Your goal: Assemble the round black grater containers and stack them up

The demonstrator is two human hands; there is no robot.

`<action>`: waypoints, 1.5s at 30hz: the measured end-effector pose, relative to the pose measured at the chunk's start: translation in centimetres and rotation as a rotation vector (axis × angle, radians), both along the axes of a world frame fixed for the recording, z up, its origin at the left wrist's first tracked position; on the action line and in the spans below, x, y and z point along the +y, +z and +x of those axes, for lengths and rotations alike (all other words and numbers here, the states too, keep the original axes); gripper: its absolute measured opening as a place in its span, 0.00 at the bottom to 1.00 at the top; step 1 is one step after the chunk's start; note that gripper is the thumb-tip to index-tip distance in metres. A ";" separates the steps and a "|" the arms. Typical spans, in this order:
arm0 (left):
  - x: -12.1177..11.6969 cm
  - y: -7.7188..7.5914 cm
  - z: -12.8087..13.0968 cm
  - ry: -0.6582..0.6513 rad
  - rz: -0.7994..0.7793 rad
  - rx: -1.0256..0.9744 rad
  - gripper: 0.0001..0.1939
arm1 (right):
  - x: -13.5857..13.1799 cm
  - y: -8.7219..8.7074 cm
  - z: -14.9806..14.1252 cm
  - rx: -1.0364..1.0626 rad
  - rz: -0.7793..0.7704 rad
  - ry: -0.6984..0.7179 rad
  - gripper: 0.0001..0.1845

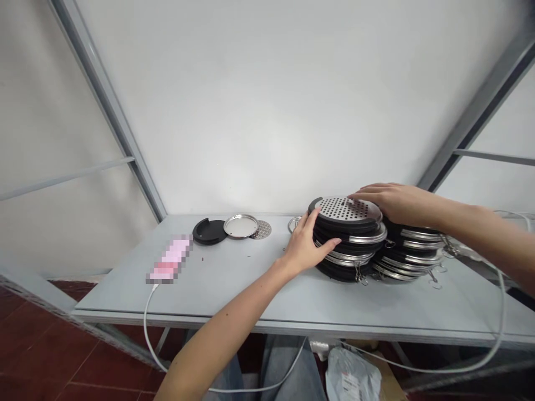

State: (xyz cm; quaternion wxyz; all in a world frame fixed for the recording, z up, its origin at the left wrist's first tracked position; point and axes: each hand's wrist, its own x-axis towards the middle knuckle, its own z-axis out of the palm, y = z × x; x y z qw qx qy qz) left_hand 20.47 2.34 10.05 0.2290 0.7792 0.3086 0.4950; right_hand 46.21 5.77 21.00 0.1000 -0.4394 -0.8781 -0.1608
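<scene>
A stack of round black-and-silver graters [346, 236] stands on the table, topped by a perforated metal disc [345, 209] in a black rim. My left hand [307, 245] touches the stack's left side, its fingers at the top rim and thumb stretched across the front. From the right, my right hand [387, 201] reaches over the top disc's edge, fingers extended; some of them are hidden. Behind my right forearm, a second stack of such pieces [412, 259] shows wire clips hanging from its rims.
Farther left lie a black round holder [210, 231], a shallow metal dish [241, 226] and a perforated metal disc [262, 229]. A blurred-out phone [170, 260] is connected to a white cable [146, 317]. Grey shelf posts [108, 106] frame the table [234, 284]. Below sits a plastic package [353, 373].
</scene>
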 end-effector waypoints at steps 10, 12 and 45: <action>0.8 0.3 -0.5 0.033 0.099 -0.046 0.30 | -2.4 0.1 -4.6 0.178 -0.319 -0.112 0.30; 0.8 0.3 -0.5 0.020 0.111 -0.049 0.28 | -2.6 -0.2 -5.3 0.215 -0.350 -0.104 0.31; 3.1 -1.1 1.4 -0.100 -0.442 -0.160 0.68 | -3.1 -0.7 -5.8 0.301 -0.222 0.020 0.21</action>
